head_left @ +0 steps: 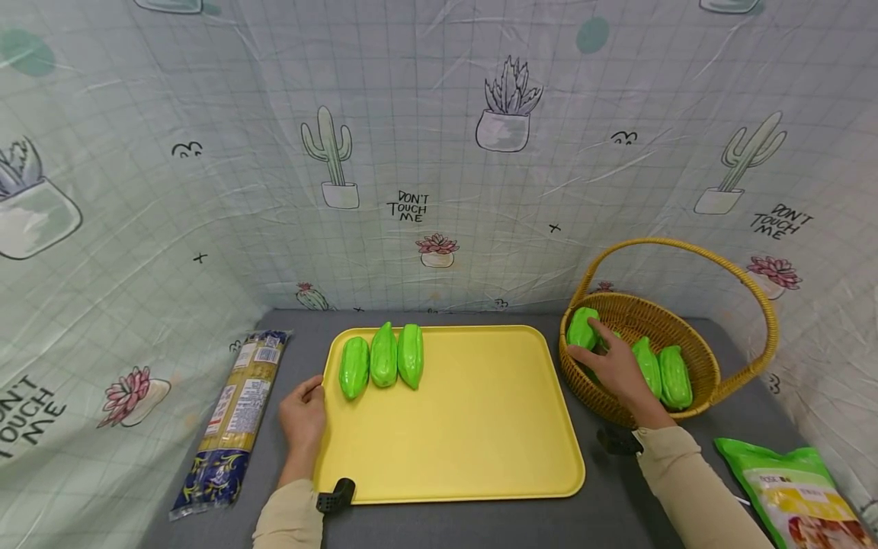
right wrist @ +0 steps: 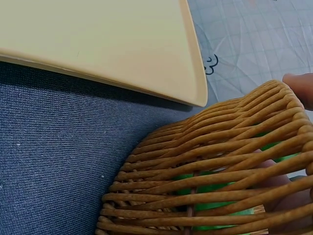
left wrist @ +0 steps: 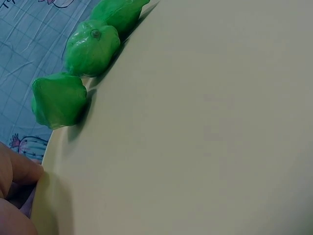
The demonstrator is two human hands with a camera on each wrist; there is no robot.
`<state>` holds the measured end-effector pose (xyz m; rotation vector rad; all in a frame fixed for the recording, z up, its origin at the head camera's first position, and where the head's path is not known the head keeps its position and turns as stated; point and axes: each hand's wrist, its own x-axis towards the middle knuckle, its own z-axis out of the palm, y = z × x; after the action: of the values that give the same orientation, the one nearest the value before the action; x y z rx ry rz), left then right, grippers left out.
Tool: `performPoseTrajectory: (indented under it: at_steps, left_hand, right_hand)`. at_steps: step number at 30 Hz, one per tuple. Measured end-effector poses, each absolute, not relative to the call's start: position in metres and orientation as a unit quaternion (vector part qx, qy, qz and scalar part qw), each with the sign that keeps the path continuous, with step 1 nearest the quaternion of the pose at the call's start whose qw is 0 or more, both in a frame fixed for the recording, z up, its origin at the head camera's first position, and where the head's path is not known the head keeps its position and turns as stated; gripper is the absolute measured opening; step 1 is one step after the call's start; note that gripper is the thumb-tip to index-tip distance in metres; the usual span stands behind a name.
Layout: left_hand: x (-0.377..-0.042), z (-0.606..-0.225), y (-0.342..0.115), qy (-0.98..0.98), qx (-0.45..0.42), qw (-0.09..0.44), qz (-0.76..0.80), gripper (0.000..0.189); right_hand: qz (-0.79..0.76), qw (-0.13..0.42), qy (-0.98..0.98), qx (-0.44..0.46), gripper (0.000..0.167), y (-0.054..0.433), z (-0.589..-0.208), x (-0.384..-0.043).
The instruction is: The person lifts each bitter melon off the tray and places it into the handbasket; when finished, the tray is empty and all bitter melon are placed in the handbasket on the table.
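Observation:
My left hand (head_left: pixel 304 415) holds the left rim of a yellow tray (head_left: pixel 473 427), and in the left wrist view a fingertip (left wrist: pixel 34 171) lies right at its edge. Three long, ridged green gourds (head_left: pixel 383 357) lie side by side in the tray's far left corner. My right hand (head_left: pixel 613 364) reaches into a wicker basket (head_left: pixel 706 366) and pinches another green gourd (head_left: pixel 582 329) at its left side between thumb and fingers. More green gourds (head_left: pixel 675 377) lie in the basket. The woven wall hides most of this hand in the right wrist view.
A long pack of noodles (head_left: pixel 233 419) lies left of the tray. At the front right is a green bag (head_left: pixel 802 496) with a food picture. The basket's tall handle (head_left: pixel 693 248) arches over its opening. A printed cloth (head_left: pixel 439 152) hangs behind the grey table (head_left: pixel 514 526).

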<state>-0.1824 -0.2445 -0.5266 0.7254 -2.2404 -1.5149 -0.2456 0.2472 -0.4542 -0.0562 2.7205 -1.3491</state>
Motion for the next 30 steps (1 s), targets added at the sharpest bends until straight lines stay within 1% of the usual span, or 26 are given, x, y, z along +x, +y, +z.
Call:
performPoseTrajectory:
  at_steps: [10,18,30]
  left_hand:
    - [-0.1813,-0.5276,-0.2431,-0.787,0.258,0.166,-0.536,0.031]
    - [-0.1814,-0.5289,-0.2449,-0.787,0.255,0.167,-0.536,0.031]
    - [-0.1807,-0.527,-0.2432,-0.786,0.252,0.17,-0.539,0.031]
  right_hand:
    - [-0.431,0.052,0.901,-0.022,0.091,0.2466,-0.4522,-0.2452]
    - [-0.395,0.043,0.917,-0.033,0.086,0.2428,-0.4502,-0.2448]
    - [-0.357,0.048,0.932,-0.039,0.083,0.2411,-0.4456,-0.2386]
